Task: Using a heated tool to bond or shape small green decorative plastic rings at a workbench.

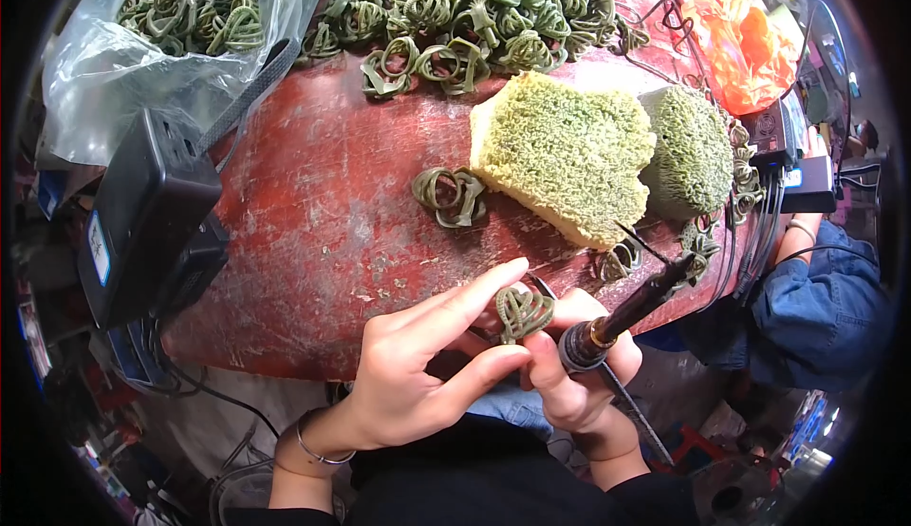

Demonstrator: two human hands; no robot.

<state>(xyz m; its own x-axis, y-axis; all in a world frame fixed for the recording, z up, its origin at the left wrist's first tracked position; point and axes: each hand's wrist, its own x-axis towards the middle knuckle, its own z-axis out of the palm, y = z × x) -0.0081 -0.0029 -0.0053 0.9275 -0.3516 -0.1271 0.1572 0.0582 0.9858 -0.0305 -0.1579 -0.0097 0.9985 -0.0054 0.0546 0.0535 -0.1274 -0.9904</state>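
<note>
Over the table's near edge, my left hand (413, 360) pinches a small dark green looped piece (524, 313) between thumb and fingers. My right hand (579, 384) is closed beside it, with its thumb against the same piece. A black pen-like tool (631, 308) with a brass-coloured ring is held in the right hand, slanting up and right. A slim grey strip (638, 417) passes behind that hand; what it belongs to is hidden. Ahead lies a yellow-green porous sponge-like block (565, 156). One loose looped piece (450, 196) rests left of the block.
The worn red table (313, 232) bears a big heap of green looped pieces (474, 18) at the back. More fill a clear plastic bag (104, 99). A black box (152, 213) stands left, a green bristly block (691, 151) and orange bag (745, 42) right. Another person's blue sleeve (821, 308) shows.
</note>
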